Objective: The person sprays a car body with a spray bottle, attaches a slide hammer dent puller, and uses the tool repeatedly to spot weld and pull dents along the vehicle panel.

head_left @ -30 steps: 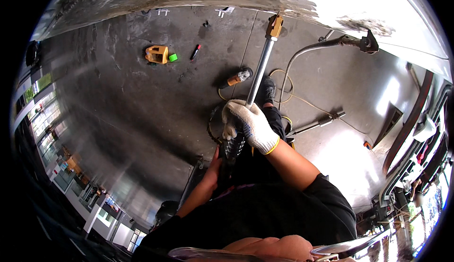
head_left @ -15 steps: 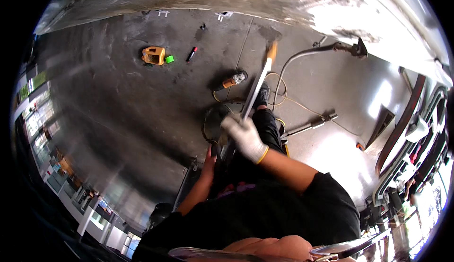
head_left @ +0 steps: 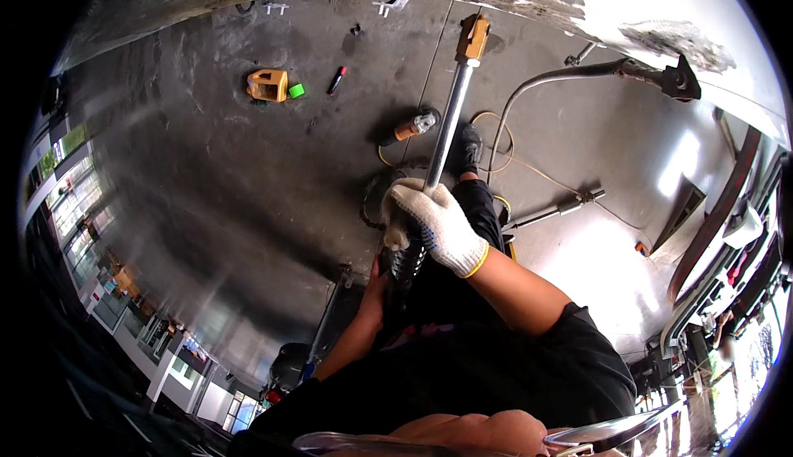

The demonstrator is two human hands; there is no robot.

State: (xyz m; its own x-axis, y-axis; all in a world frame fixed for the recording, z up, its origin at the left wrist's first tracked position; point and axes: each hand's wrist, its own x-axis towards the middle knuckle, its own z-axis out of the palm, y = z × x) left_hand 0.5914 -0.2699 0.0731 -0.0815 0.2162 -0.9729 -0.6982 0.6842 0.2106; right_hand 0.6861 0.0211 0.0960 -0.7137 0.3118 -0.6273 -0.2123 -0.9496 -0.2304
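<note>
Grey floor (head_left: 223, 176) spreads toward a panel edge (head_left: 529, 1), right fingers (head_left: 409, 198) wrapping a metal rod (head_left: 450, 123), left fingers (head_left: 377, 274) too hidden to tell.

Black shirt (head_left: 504, 366), white yellow-cuffed glove (head_left: 450, 230).

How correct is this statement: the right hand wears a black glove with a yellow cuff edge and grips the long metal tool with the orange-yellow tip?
One thing is wrong: the head view shows that the right hand wears a white glove with a yellow cuff edge, gripping the long metal tool with the orange-yellow tip.
</note>
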